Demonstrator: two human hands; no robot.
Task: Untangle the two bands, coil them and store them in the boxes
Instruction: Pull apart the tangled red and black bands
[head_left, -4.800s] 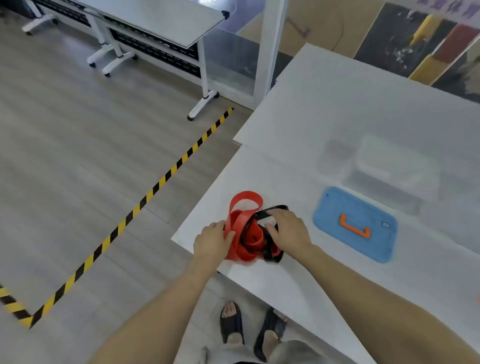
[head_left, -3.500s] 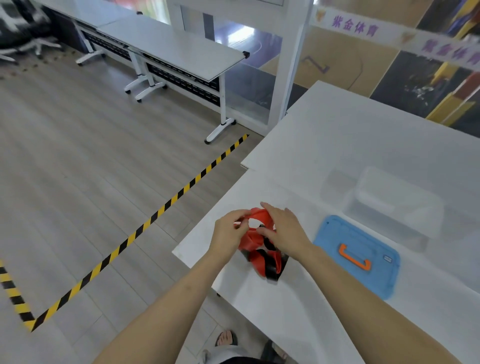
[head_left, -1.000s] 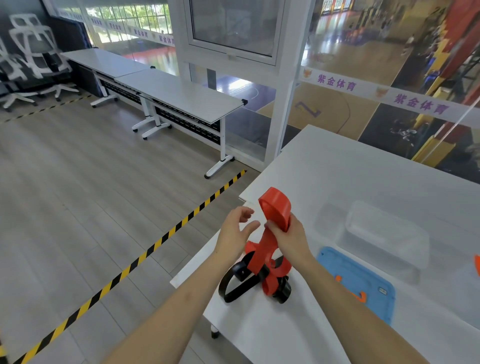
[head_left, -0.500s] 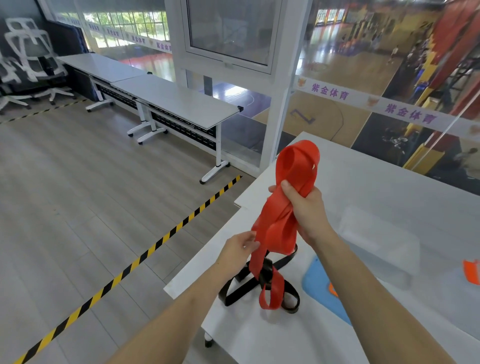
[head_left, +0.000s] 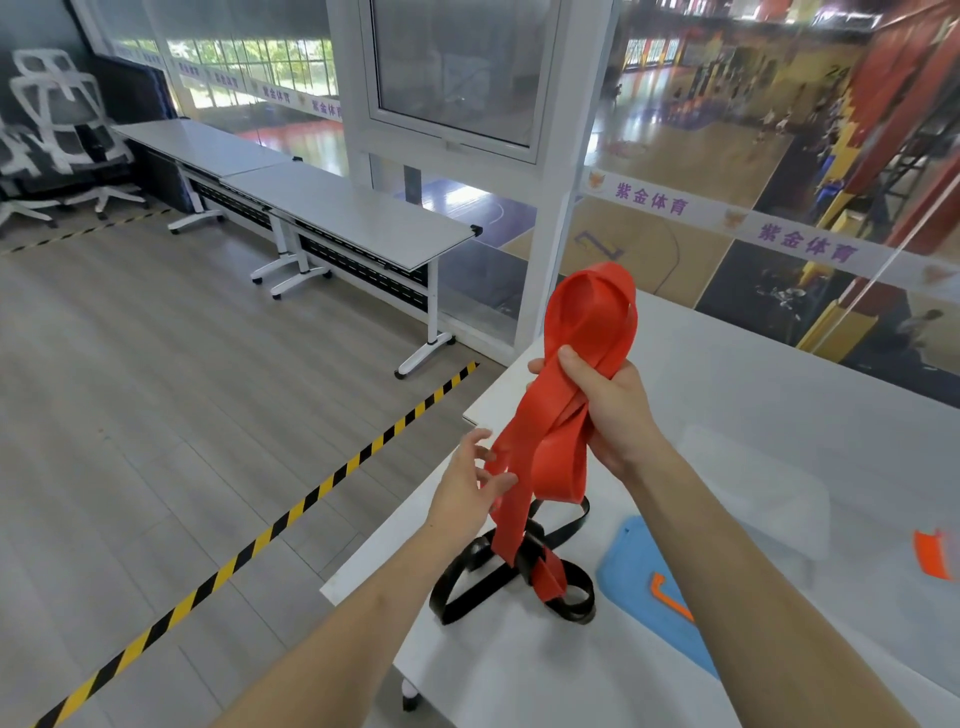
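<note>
My right hand (head_left: 605, 410) grips a bunch of the red band (head_left: 561, 415) and holds it up above the white table (head_left: 779, 395). A loop of red stands above my fist; the rest hangs down. Its lower end still passes through the black band (head_left: 478, 577), which lies in loops on the table near the front left corner. My left hand (head_left: 470, 486) is beside the hanging red strands with fingers spread, the fingertips touching or nearly touching them. A clear box (head_left: 753, 493) sits on the table to the right.
A blue lid with an orange handle (head_left: 644, 597) lies on the table under my right forearm. An orange piece (head_left: 932, 561) shows at the right edge. The table edge drops to the floor on the left, where yellow-black tape (head_left: 311, 504) runs. Desks stand further back.
My right hand has lifted the red band off the table, from a tangled heap to a raised bunch. The black band has come partly free and stays on the table. My left hand let go.
</note>
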